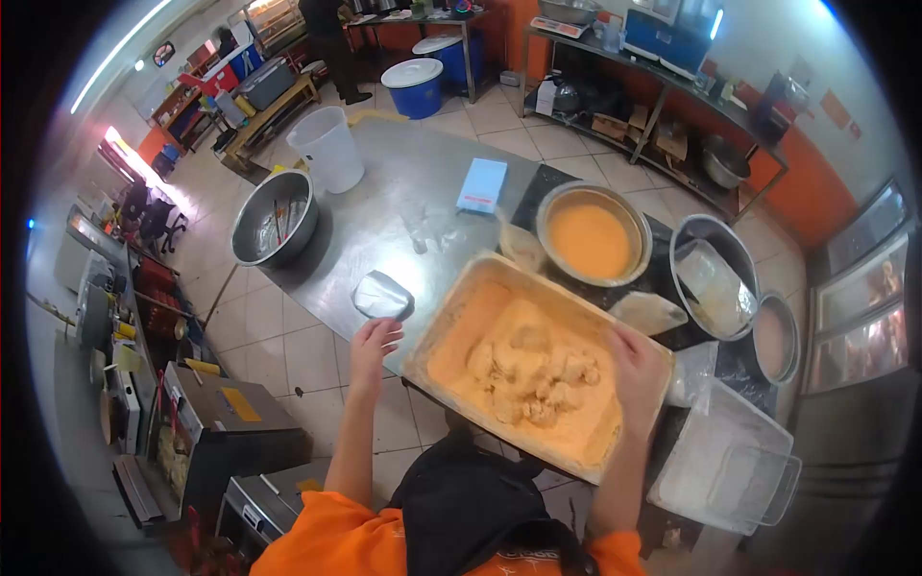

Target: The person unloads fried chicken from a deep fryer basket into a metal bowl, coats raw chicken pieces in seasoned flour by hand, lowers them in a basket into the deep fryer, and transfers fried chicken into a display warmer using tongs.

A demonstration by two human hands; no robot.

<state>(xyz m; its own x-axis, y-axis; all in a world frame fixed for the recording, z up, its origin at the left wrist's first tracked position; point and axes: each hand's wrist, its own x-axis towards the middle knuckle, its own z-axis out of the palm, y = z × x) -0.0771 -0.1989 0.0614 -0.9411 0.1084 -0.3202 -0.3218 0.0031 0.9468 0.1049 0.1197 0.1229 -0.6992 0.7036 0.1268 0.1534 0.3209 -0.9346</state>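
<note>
A gap parts left hand [373, 348] from tray [448, 312], right hand [638, 376] at its rim.

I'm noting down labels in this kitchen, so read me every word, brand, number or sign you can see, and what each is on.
Nothing reads clearly.
Flat blue item on the table: red marking, too blurred to read.
Orange shirt: pale lettering, too small and blurred to read.
</note>
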